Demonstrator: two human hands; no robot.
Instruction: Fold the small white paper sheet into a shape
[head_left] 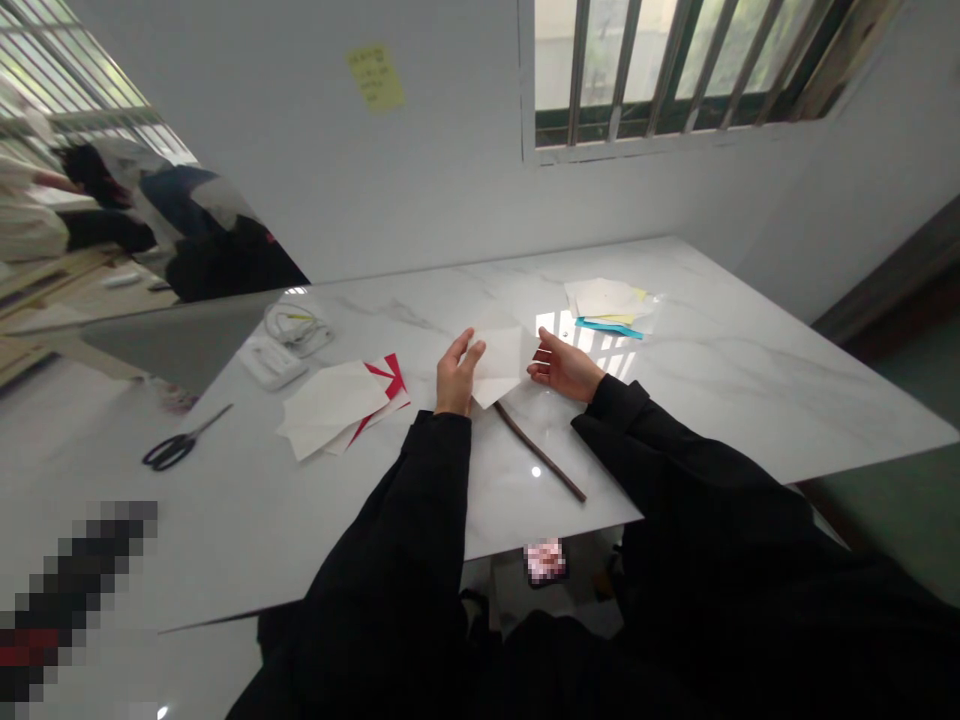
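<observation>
A folded sheet of white paper (499,356) is held up over the marble-patterned table. My left hand (456,378) grips its left side, thumb in front. At the paper's right edge is my right hand (568,370), its fingers curved and apart; whether the fingertips touch the paper is hard to tell. Under the paper's lower corner, a thin brown stick (541,452) lies on the table and slants toward the front edge; its upper end is hidden. Left of my hands lie cut white papers (334,405) with red pieces (388,378).
Black-handled scissors (171,452) and a white box with a coiled cable (274,360) lie at the left. White, yellow and blue papers (609,305) sit at the back right. Behind rises a wall with a yellow note (375,77). Other people (135,200) are at far left.
</observation>
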